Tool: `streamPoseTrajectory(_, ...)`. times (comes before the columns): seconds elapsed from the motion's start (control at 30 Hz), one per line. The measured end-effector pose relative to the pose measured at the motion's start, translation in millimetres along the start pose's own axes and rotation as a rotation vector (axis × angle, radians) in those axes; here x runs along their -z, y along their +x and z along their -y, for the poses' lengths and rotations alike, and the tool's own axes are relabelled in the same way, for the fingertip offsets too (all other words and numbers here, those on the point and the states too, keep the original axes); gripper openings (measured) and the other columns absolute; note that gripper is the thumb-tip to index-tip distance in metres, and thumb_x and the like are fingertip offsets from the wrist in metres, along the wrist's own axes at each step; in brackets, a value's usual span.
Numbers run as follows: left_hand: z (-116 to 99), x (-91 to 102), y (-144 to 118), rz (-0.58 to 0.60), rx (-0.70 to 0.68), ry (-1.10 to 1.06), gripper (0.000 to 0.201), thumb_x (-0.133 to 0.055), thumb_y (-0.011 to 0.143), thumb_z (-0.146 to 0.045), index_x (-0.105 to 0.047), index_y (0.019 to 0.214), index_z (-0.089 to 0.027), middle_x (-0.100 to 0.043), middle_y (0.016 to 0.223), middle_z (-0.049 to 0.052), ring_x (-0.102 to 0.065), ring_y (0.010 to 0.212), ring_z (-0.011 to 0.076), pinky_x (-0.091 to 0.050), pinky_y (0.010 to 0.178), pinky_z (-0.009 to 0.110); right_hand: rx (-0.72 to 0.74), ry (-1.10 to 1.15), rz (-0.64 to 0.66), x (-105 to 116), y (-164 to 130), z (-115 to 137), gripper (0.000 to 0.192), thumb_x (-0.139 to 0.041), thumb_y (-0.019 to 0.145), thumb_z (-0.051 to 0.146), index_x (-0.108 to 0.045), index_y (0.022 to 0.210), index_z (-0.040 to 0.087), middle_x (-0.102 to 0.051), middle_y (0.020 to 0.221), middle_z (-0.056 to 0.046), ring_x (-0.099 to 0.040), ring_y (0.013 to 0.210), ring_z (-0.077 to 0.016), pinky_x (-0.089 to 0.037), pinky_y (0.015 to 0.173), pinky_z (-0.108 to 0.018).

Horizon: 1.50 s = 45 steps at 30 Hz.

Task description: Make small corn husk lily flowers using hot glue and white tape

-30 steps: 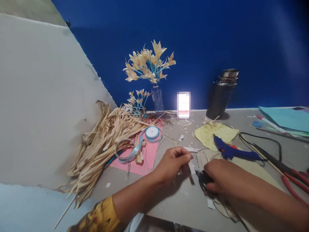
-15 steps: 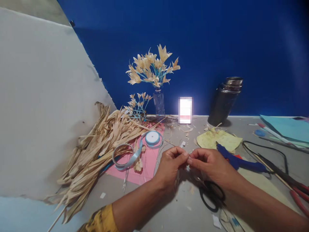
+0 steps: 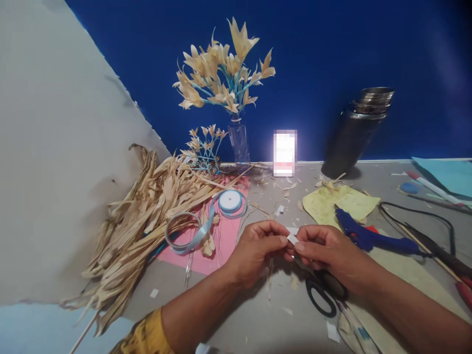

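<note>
A small white piece of paper [image 3: 293, 239] is pinched between both hands above the table. My left hand [image 3: 260, 246] grips its left side with thumb and forefinger. On its other side, my right hand [image 3: 324, 250] pinches it the same way. Black-handled scissors [image 3: 321, 301] lie on the table just below my right hand, their blades partly hidden by it. A blue glue gun [image 3: 372, 236] rests to the right of that hand. To the left are a spool of light blue ribbon [image 3: 230, 201] and a loose ribbon roll [image 3: 183, 251] on a pink sheet [image 3: 177, 260].
Dried corn husks [image 3: 136, 216] are heaped at the left. Husk flowers [image 3: 228, 64] stand in a clear bottle [image 3: 239, 142] by the wall. A dark flask [image 3: 350, 137], a bright blurred screen [image 3: 284, 153] and yellow-green paper [image 3: 339, 201] are farther back. Scraps dot the table.
My hands have parted slightly, and the white paper between them now shows. The camera has shifted, so the flowers and flask appear larger and higher.
</note>
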State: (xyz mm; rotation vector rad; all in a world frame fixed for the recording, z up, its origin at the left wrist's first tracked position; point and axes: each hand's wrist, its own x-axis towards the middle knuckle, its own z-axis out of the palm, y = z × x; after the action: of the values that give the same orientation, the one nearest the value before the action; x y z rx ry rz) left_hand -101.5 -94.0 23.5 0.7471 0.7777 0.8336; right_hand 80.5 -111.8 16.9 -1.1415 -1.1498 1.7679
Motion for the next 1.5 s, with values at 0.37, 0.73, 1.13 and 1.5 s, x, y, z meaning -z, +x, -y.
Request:
streamPoseTrajectory(0.37, 1, -2.5, -1, -0.068, 0.01, 0.03, 0.017, -0.079, 0.062, -0.02, -0.063, 0.067, -0.015, -0.066, 0.058, 0.002, -0.063, 0.055, 0.0133, -0.047, 0.06, 0.025, 0.063, -0.13, 0.031, 3, 0, -3, 0.045, -0.078, 0.079, 0.061, -0.068, 0.077, 0.017, -0.063, 0.066, 0.001, -0.044, 0.055, -0.0096, -0.033, 0.052, -0.024)
streamPoseTrajectory(0.73, 2, -9.0, -6, -0.202, -0.054, 0.155, 0.012, -0.071, 0.064, -0.022, -0.06, 0.064, -0.017, -0.059, 0.054, -0.001, -0.05, 0.048, 0.0095, -0.039, 0.05, 0.023, 0.224, -0.282, -0.231, -4, -4, 3, 0.036, -0.078, 0.081, 0.056, -0.075, 0.088, 0.021, -0.072, 0.078, -0.003, -0.06, 0.069, -0.0174, -0.047, 0.063, -0.029)
streamPoseTrajectory(1.13, -2, -2.5, -5, -0.072, 0.044, 0.091, 0.024, -0.085, 0.059, -0.027, -0.069, 0.069, -0.012, -0.067, 0.061, 0.005, -0.062, 0.054, 0.0129, -0.05, 0.053, 0.024, 0.015, -0.039, -0.093, 1, 0, 0, 0.035, -0.09, 0.066, 0.045, -0.069, 0.068, 0.017, -0.06, 0.057, 0.002, -0.047, 0.053, -0.01, -0.034, 0.051, -0.023)
streamPoseTrajectory(1.5, -3, 2.6, -3, 0.036, 0.094, 0.177, 0.029, -0.088, 0.061, -0.032, -0.071, 0.07, -0.01, -0.067, 0.062, 0.007, -0.062, 0.054, 0.0147, -0.054, 0.042, 0.024, 0.013, -0.076, -0.01, 4, -2, 4, 0.03, -0.088, 0.069, 0.038, -0.066, 0.065, 0.017, -0.06, 0.056, 0.003, -0.046, 0.052, -0.009, -0.032, 0.05, -0.023)
